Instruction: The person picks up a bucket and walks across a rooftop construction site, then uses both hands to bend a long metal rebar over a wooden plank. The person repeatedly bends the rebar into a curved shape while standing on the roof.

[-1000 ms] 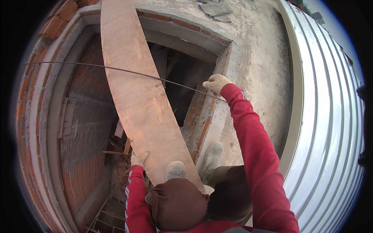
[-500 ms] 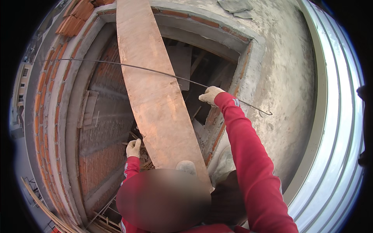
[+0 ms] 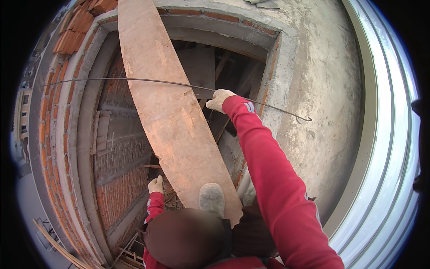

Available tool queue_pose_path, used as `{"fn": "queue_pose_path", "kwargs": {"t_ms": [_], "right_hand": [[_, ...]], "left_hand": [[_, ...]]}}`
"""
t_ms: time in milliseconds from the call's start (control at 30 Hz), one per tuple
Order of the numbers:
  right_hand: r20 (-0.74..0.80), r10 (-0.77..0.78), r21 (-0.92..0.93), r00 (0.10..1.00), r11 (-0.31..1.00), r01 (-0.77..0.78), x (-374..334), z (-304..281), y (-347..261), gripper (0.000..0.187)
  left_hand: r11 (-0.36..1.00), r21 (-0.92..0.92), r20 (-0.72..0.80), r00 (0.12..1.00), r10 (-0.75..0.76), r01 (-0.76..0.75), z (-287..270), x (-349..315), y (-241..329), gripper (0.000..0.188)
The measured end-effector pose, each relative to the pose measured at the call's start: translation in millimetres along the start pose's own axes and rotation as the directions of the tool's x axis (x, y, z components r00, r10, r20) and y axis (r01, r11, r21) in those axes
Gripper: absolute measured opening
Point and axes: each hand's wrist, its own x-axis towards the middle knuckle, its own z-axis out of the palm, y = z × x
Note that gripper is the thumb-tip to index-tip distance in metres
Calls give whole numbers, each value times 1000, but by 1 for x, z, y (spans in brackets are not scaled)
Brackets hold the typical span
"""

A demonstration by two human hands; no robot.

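Observation:
My right hand point(image 3: 220, 100), in a pale work glove, is closed around a long thin steel rod point(image 3: 170, 82). Hooked at its right end over the concrete, the rod runs left above a wooden plank point(image 3: 168, 105) and over the opening toward the brick wall. My left hand point(image 3: 156, 184), gloved too, hangs left of the plank's near part. Its fingers are curled in, and nothing shows in them. A dusty grey shoe point(image 3: 211, 200) of mine stands on the near end of the plank.
The plank spans a deep rectangular opening edged with brick and concrete point(image 3: 283, 58). Loose timber and a grey panel point(image 3: 197, 69) lie below. Stacked orange bricks point(image 3: 74, 36) stand at the far left. Rough concrete point(image 3: 322, 89) and ribbed metal sheeting point(image 3: 387, 134) are on the right.
My right hand has shifted left in view with the rod, still gripping it. My left hand sits slightly lower. The view has moved, and more of the shoe on the plank shows.

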Motion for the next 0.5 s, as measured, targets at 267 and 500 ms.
{"fn": "queue_pose_path", "kwargs": {"t_ms": [267,500], "right_hand": [[15,111,185,994,976,-112,-9,-18,-18,47],[6,87,139,996,986,-88,-10,-9,-20,49]], "left_hand": [[981,-193,-119,993,-20,-3,10,-2,-8,25],[987,-103,-45,992,121,-125,14,-11,9,43]]}}
